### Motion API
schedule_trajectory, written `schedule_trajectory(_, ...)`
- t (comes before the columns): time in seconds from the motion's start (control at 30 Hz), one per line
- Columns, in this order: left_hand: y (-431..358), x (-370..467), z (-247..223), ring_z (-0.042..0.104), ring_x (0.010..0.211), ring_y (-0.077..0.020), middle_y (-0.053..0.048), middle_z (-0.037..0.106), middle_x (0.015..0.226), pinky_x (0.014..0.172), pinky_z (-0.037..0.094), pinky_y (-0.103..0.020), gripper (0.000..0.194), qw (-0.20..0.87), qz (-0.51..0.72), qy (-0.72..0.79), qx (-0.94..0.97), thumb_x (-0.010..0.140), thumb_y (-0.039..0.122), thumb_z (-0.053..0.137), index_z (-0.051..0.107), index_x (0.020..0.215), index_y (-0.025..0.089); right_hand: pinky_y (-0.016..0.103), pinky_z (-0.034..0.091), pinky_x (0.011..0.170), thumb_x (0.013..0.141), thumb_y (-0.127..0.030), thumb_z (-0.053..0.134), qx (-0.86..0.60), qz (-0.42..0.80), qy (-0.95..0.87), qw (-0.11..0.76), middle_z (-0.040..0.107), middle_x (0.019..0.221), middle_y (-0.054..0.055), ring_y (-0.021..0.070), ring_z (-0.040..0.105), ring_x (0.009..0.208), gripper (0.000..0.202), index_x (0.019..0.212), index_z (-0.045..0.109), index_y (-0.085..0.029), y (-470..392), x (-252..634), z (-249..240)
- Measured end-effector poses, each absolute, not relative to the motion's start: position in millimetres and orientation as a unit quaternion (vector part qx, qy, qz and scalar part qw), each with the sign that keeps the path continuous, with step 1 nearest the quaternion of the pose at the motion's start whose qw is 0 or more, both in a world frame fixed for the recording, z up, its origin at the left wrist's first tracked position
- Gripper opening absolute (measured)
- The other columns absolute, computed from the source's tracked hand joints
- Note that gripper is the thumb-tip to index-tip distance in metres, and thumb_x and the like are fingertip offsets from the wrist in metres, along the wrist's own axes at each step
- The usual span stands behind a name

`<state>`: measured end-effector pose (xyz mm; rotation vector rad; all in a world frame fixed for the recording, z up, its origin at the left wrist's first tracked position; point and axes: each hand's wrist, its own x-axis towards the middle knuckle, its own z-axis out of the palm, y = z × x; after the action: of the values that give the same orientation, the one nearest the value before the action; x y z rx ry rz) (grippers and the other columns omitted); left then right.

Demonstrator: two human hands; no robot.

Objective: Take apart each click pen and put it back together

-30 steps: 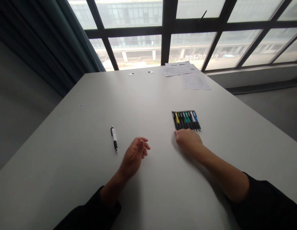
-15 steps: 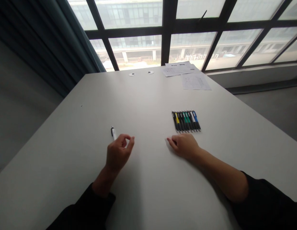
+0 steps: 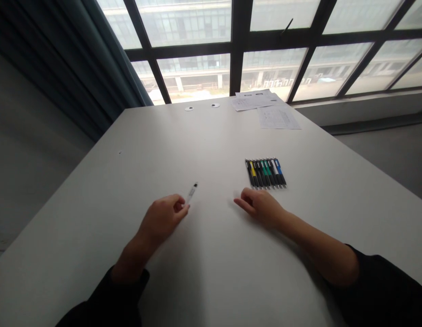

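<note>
My left hand (image 3: 163, 216) pinches the lower end of a white pen (image 3: 191, 193) between thumb and fingers; the pen's dark-tipped end points up and to the right. My right hand (image 3: 260, 205) rests near the table's middle, thumb and index finger apart, with nothing seen between them. Just beyond it lies a row of several pens (image 3: 265, 173) side by side, with black, yellow, green, white and blue barrels. The curled fingers of my right hand are partly hidden.
The white table (image 3: 211, 145) carries paper sheets (image 3: 279, 117) at its far right. Two small white oval pieces (image 3: 189, 109) (image 3: 215, 105) lie at the far edge. Behind are a window and a dark curtain (image 3: 105, 68).
The white pen has swung from the left side of my left hand to its right, beyond the fingertips. My right thumb and index finger have spread apart slightly.
</note>
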<state>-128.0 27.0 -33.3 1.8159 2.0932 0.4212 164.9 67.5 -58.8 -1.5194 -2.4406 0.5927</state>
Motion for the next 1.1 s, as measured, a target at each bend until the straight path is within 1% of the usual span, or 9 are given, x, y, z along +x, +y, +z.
schedule_trajectory(0.07,14,-110,-19,0.063,0.066,-0.0181,-0.003,0.069,0.077,0.065,0.045,-0.028,0.015,0.18,0.2,0.628,0.73,0.085,0.035,0.068,0.071,0.083,0.021,0.022,0.044,0.059,0.102,-0.046,0.05,-0.482,0.277,-0.815,0.165,0.07,0.078,-0.001,0.0117,0.062,0.06,0.032,0.114,0.06,-0.019,61,165,-44)
schedule_trajectory(0.13,0,-98,-4,0.062,0.066,-0.0145,-0.002,0.069,0.083,0.063,0.048,-0.026,0.013,0.202,0.242,0.537,0.783,0.09,0.033,0.066,0.072,0.087,0.021,0.023,0.049,0.058,0.1,-0.042,0.057,-0.414,0.407,-0.767,0.273,0.068,0.082,-0.001,0.0107,0.063,0.059,0.033,0.123,0.054,-0.019,52,166,-27)
schedule_trajectory(0.2,-11,-91,9,0.062,0.067,-0.0125,-0.003,0.069,0.085,0.063,0.05,-0.024,0.009,0.202,0.289,0.487,0.799,0.091,0.029,0.068,0.073,0.092,0.021,0.023,0.052,0.057,0.098,-0.037,0.062,-0.359,0.47,-0.739,0.321,0.065,0.077,-0.002,0.0112,0.063,0.06,0.021,0.109,0.061,-0.019,43,169,-10)
schedule_trajectory(0.3,-21,-90,25,0.068,0.075,-0.013,-0.004,0.071,0.094,0.066,0.056,-0.022,0.014,0.194,0.361,0.449,0.794,0.089,0.021,0.073,0.074,0.103,0.021,0.024,0.054,0.056,0.095,-0.031,0.068,-0.327,0.501,-0.729,0.333,0.064,0.071,0.0,0.0125,0.064,0.061,0.013,0.095,0.066,-0.018,34,176,10)
schedule_trajectory(0.43,-31,-93,39,0.072,0.084,-0.0128,-0.002,0.074,0.099,0.076,0.062,-0.021,0.029,0.214,0.436,0.444,0.753,0.082,0.007,0.077,0.073,0.106,0.023,0.026,0.061,0.062,0.09,-0.021,0.074,-0.314,0.509,-0.695,0.399,0.071,0.076,0.002,0.0147,0.069,0.066,0.01,0.1,0.07,-0.02,26,192,27)
schedule_trajectory(0.6,-46,-87,52,0.076,0.083,-0.0144,0.002,0.077,0.092,0.078,0.067,-0.021,0.027,0.289,0.567,0.427,0.642,0.078,0.001,0.078,0.074,0.091,0.024,0.026,0.064,0.06,0.084,-0.013,0.079,-0.336,0.471,-0.676,0.457,0.073,0.075,0.001,0.0166,0.072,0.065,0.02,0.097,0.074,-0.026,8,208,49)
schedule_trajectory(0.8,-53,-83,58,0.077,0.07,-0.0125,0.004,0.081,0.093,0.069,0.067,-0.019,0.023,0.254,0.59,0.442,0.626,0.08,0.007,0.08,0.079,0.092,0.027,0.024,0.06,0.055,0.081,-0.014,0.079,-0.389,0.425,-0.642,0.507,0.072,0.076,0.002,0.0159,0.069,0.06,0.015,0.088,0.076,-0.027,-11,201,62)
schedule_trajectory(0.97,-53,-87,53,0.074,0.061,-0.0111,0.007,0.078,0.072,0.056,0.062,-0.017,0.018,0.132,0.562,0.483,0.658,0.085,0.019,0.08,0.079,0.1,0.029,0.024,0.059,0.056,0.082,-0.017,0.079,-0.395,0.426,-0.636,0.507,0.073,0.075,0.002,0.015,0.068,0.06,0.012,0.086,0.076,-0.028,-11,197,61)
schedule_trajectory(1.1,-53,-89,51,0.072,0.056,-0.0105,0.006,0.077,0.07,0.051,0.059,-0.017,0.01,0.103,0.547,0.491,0.67,0.087,0.029,0.078,0.079,0.097,0.029,0.023,0.059,0.057,0.085,-0.021,0.078,-0.422,0.404,-0.634,0.507,0.073,0.07,0.001,0.014,0.067,0.059,0.008,0.088,0.078,-0.028,-9,195,61)
